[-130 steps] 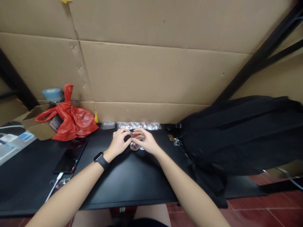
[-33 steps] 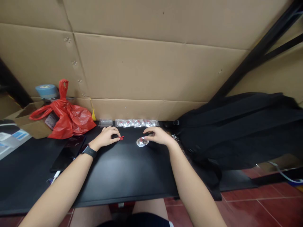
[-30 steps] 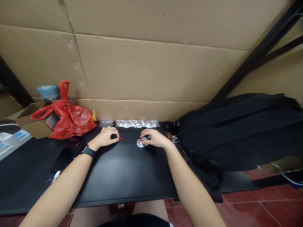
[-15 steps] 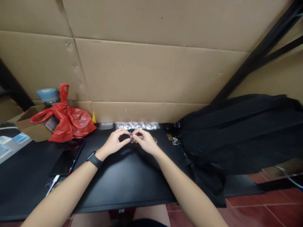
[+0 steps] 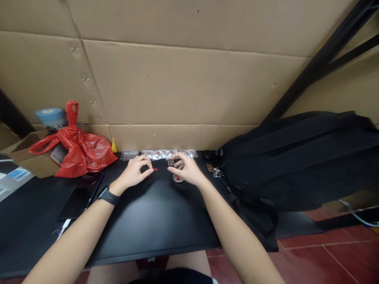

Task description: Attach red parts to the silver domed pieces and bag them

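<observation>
My left hand (image 5: 135,172) is over the black table, thumb and fingertips pinched on a thin red cord (image 5: 155,169) whose small loop sticks out to the right. A short way to its right, my right hand (image 5: 187,170) grips a small dark, shiny round piece (image 5: 171,162) between thumb and fingers; its exact kind is too small to make out. Just below the right hand lies a round clear-rimmed disc (image 5: 178,178) with a red centre. Behind both hands, several silvery discs with red marks sit in a clear plastic strip (image 5: 158,154).
At the left are a red plastic bag (image 5: 84,156), a cardboard box (image 5: 29,156) and a phone (image 5: 79,197) with a white cable. Metal rings (image 5: 217,173) lie beside a black backpack (image 5: 296,165) on the right. A cardboard wall (image 5: 166,86) closes the back.
My hands, together before, have come apart, the left moving left with the red cord and the right keeping the small round piece. The disc below the right hand now shows more fully.
</observation>
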Demonstrator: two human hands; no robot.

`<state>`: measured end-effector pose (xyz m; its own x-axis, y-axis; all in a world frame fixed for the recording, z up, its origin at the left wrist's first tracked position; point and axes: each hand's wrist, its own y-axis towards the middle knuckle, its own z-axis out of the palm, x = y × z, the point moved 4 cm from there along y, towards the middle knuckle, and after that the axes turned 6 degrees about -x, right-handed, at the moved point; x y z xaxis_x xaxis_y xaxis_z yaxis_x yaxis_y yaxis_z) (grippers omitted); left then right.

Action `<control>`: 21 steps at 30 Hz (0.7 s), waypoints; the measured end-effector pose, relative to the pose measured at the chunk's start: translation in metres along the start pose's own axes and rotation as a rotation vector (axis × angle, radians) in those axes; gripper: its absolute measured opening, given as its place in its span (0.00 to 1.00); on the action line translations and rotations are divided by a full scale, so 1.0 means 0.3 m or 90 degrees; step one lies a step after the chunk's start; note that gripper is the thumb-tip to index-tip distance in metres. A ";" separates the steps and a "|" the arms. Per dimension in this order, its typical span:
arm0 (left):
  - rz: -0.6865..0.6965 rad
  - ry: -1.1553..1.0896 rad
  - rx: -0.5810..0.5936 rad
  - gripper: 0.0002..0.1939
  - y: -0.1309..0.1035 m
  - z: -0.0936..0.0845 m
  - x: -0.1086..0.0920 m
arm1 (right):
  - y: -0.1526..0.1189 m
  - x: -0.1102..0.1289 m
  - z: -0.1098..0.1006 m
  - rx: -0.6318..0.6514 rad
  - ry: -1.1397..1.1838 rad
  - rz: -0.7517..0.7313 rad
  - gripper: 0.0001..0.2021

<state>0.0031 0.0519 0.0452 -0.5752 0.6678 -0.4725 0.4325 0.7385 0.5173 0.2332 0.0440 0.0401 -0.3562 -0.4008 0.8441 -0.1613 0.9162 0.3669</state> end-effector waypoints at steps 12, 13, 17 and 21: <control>0.011 0.025 0.150 0.11 -0.035 -0.015 0.145 | 0.007 -0.185 -0.205 0.149 -0.345 0.135 0.18; 0.011 0.026 0.147 0.11 -0.036 -0.015 0.146 | 0.007 -0.183 -0.200 0.152 -0.350 0.128 0.20; 0.008 0.034 0.118 0.11 -0.032 -0.020 0.137 | 0.002 -0.149 -0.157 0.184 -0.371 0.050 0.26; 0.022 0.016 0.077 0.12 -0.018 -0.009 0.079 | 0.002 -0.113 -0.100 0.202 -0.386 0.004 0.12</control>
<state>-0.0147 0.0634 0.0332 -0.5758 0.6911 -0.4368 0.5315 0.7224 0.4423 0.2728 0.0582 0.0235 -0.7955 -0.4118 0.4445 -0.3860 0.9099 0.1521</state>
